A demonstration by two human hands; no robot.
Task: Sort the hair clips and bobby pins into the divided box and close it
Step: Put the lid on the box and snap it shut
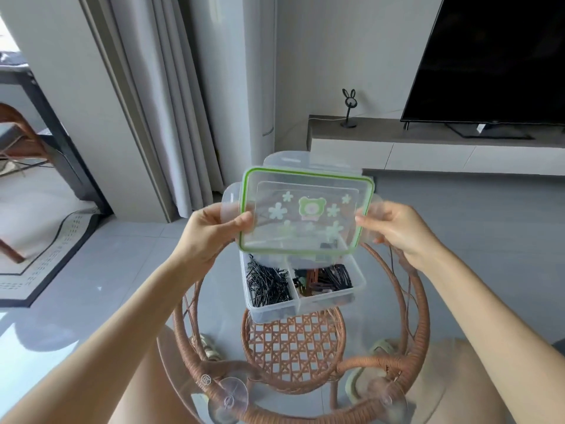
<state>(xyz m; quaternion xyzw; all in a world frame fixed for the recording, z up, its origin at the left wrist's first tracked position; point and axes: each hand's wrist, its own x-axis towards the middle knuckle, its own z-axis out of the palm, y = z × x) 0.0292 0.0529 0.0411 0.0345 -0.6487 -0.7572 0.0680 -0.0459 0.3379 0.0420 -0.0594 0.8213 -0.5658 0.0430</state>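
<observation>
Forearms outstretched; both hands, left [211, 231] and right [394, 228], pinching lid [305, 209] edges, seemingly above divided box [305, 286].

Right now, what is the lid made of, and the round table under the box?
The lid looks like clear, glossy plastic, since you can see through it; its green rim is probably a rubbery seal. The table seems to be woven brown rattan with a glass top: the frame shows wrapped strands, and the box rests on a see-through, shiny surface.
</observation>
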